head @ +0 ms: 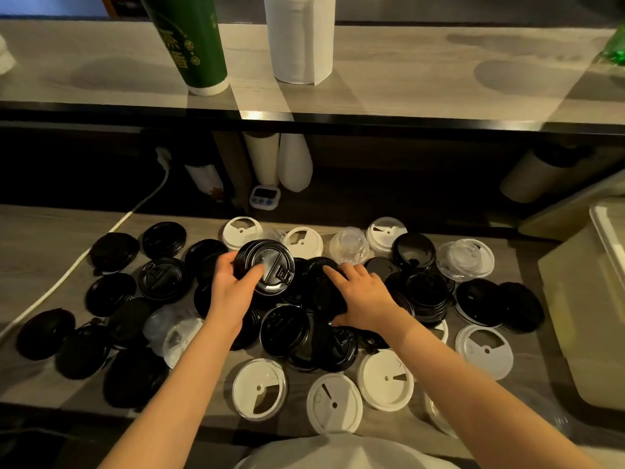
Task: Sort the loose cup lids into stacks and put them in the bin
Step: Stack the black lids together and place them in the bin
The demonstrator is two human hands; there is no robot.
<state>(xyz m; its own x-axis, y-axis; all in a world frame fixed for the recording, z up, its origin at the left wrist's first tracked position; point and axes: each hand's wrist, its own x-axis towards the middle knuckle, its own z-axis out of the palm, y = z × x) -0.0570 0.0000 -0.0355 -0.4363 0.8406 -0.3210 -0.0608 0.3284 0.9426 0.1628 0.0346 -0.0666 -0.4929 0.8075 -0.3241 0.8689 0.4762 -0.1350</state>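
Note:
Loose cup lids cover the wooden counter [40,238]: many black ones, several white ones and a few clear ones. My left hand [233,282] grips a short stack of black lids [267,265], tilted and lifted a little above the pile. My right hand [362,292] lies over a black lid [326,292] in the middle of the pile, with its fingers curled round that lid's edge. White lids [258,389] lie near the front edge. Clear lids [465,258] sit at the back right.
A pale plastic bin [581,299] stands at the right edge of the counter. A white cable [101,238] runs across the left side. Behind the lids are a small timer [265,197] and cup stacks under a shelf, which carries a green cup stack [192,42] and a paper roll [299,35].

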